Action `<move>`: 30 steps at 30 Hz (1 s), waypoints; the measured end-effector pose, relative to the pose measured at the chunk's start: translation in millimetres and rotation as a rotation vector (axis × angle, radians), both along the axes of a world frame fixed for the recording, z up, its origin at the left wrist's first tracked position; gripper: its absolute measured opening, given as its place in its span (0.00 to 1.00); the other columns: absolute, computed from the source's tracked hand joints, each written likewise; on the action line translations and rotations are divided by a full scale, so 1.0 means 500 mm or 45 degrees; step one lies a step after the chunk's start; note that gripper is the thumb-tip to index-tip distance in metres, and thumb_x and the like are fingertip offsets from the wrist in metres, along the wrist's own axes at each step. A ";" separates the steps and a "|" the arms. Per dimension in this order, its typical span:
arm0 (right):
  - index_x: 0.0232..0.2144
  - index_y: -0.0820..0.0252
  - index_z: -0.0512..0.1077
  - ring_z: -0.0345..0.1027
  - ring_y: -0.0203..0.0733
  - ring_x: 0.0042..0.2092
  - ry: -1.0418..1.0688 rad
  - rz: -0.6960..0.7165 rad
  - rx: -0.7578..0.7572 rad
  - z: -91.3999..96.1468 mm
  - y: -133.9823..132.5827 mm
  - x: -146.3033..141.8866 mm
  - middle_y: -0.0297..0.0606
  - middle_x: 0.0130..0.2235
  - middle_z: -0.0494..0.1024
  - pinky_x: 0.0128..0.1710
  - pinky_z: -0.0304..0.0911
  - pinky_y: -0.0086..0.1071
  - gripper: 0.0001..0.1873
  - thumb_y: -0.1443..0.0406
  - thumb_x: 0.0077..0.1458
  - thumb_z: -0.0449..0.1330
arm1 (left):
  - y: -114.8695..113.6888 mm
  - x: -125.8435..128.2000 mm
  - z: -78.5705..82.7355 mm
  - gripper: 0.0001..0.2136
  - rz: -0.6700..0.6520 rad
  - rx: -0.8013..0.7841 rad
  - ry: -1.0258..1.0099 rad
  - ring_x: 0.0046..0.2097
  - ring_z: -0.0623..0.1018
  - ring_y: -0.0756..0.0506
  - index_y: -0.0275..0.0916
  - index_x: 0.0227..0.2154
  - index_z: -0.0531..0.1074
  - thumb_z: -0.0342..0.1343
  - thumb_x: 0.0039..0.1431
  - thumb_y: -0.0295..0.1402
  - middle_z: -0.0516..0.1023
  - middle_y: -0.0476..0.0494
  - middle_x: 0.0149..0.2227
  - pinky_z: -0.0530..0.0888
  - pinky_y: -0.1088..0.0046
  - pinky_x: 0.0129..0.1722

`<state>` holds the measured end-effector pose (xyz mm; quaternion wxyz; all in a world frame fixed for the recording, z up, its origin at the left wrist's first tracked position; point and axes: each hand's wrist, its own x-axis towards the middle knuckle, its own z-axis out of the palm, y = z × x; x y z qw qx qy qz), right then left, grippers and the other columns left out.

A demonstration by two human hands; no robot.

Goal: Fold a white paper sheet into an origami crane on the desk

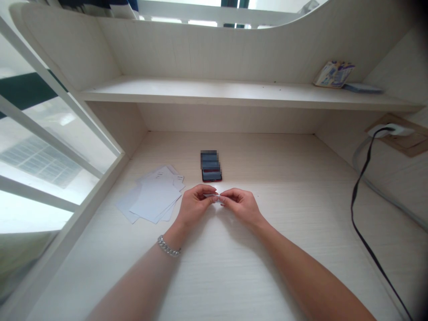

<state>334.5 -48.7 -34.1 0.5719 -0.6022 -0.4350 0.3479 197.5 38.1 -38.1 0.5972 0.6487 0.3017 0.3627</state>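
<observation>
My left hand (197, 203) and my right hand (241, 205) meet over the middle of the desk. Both pinch a small white piece of paper (218, 199) between thumbs and fingertips. Most of that piece is hidden by the fingers, so its exact shape cannot be made out. Just beyond the hands lies a dark phone (211, 166) with a red edge, its screen blurred out. To the left of my left hand, several white paper sheets (155, 194) are spread in a loose, overlapping pile. A silver chain bracelet (169, 247) circles my left wrist.
A pale wooden desk (284, 178) sits under a shelf (214, 87). On the shelf's right end rest a colourful packet (334, 73) and a flat bluish item (363, 88). A black cable (356, 200) hangs from a wall socket (406, 133) at right. White railings (50, 138) border the left.
</observation>
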 end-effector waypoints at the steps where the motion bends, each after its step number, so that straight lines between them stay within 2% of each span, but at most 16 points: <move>1: 0.28 0.61 0.75 0.70 0.40 0.31 -0.001 0.004 0.003 0.001 0.000 0.000 0.40 0.29 0.78 0.32 0.66 0.32 0.10 0.59 0.45 0.63 | 0.000 0.000 -0.001 0.11 -0.001 -0.004 -0.002 0.33 0.77 0.47 0.35 0.31 0.74 0.63 0.43 0.34 0.78 0.42 0.33 0.73 0.73 0.33; 14: 0.29 0.61 0.76 0.70 0.41 0.32 -0.071 -0.004 0.010 0.000 0.001 0.002 0.40 0.30 0.78 0.32 0.66 0.32 0.09 0.60 0.47 0.61 | 0.003 0.000 -0.003 0.13 -0.034 -0.094 -0.032 0.34 0.77 0.46 0.35 0.32 0.74 0.64 0.41 0.33 0.78 0.41 0.33 0.74 0.71 0.35; 22: 0.30 0.62 0.76 0.71 0.40 0.30 0.211 0.078 -0.122 -0.011 0.008 0.008 0.40 0.30 0.78 0.31 0.68 0.34 0.13 0.58 0.43 0.63 | 0.005 0.002 -0.005 0.14 -0.022 -0.194 -0.061 0.34 0.77 0.47 0.34 0.32 0.73 0.64 0.41 0.34 0.78 0.41 0.31 0.74 0.71 0.33; 30: 0.29 0.63 0.76 0.71 0.39 0.27 0.239 0.057 -0.173 -0.011 0.012 0.011 0.40 0.27 0.78 0.29 0.69 0.32 0.14 0.58 0.42 0.64 | 0.009 0.002 -0.007 0.14 -0.057 -0.286 -0.022 0.32 0.76 0.48 0.33 0.32 0.73 0.64 0.41 0.34 0.77 0.42 0.30 0.74 0.73 0.32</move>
